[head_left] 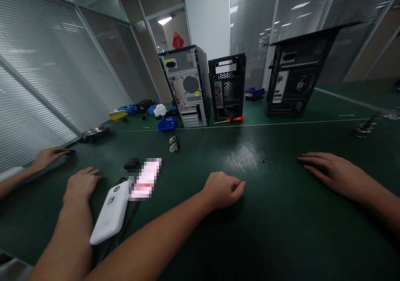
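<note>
My left hand (pixel 81 184) rests knuckles-up on the green table (pixel 268 231), fingers curled under, with nothing visible in it. Just to its right lies a white power bank (pixel 111 212) with a dark cable. My right hand (pixel 223 189) lies near the table's middle in a loose fist, thumb pinched against the forefinger; whether it holds anything is hidden. A blurred pink-and-white card (pixel 145 179) and a small black object (pixel 132 163) sit between my hands.
Another person's hand (pixel 49 156) rests at the far left, and a second person's flat hand (pixel 331 170) at the right. Three upright computer cases (pixel 187 85) (pixel 228 87) (pixel 296 76) stand at the back, with a red-handled screwdriver (pixel 234 119), blue bins (pixel 167 124), glasses (pixel 174 144) and a metal bowl (pixel 95 131).
</note>
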The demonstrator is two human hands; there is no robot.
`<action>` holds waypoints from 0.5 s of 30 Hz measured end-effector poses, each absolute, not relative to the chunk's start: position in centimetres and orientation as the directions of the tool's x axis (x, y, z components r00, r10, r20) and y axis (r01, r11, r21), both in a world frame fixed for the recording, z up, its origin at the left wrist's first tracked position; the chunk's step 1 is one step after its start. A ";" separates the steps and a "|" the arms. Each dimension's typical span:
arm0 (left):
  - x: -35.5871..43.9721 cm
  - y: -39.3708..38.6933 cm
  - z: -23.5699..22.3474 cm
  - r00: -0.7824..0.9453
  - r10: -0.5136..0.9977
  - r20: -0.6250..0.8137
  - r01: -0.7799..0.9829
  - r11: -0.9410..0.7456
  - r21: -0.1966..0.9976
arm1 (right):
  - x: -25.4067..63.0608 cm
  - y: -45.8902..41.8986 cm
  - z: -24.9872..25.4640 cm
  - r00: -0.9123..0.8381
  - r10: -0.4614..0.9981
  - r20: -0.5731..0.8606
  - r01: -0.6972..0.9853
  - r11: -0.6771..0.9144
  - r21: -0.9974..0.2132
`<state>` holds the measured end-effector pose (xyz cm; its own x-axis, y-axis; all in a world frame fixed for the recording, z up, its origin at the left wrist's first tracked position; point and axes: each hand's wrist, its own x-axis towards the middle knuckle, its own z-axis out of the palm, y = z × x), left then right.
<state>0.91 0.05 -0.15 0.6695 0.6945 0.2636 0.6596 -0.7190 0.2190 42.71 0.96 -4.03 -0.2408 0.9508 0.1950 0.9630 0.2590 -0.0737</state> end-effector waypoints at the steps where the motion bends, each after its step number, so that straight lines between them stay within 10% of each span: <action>1: 0.9 0.1 -0.2 0.669 0.696 0.263 0.661 -0.718 0.218 | 43.1 0.9 -4.1 -0.224 0.957 0.186 0.967 0.242 -0.076; 15: 0.8 0.1 -0.1 0.683 0.682 0.260 0.637 -0.731 0.243 | 45.7 0.3 -3.8 -0.181 0.965 0.189 0.977 0.198 -0.078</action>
<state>0.79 0.07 -0.12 0.6834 0.6822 0.2600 0.6374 -0.7311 0.2433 45.71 0.34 -3.84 -0.1810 0.9652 0.1887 0.9770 0.1985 -0.0784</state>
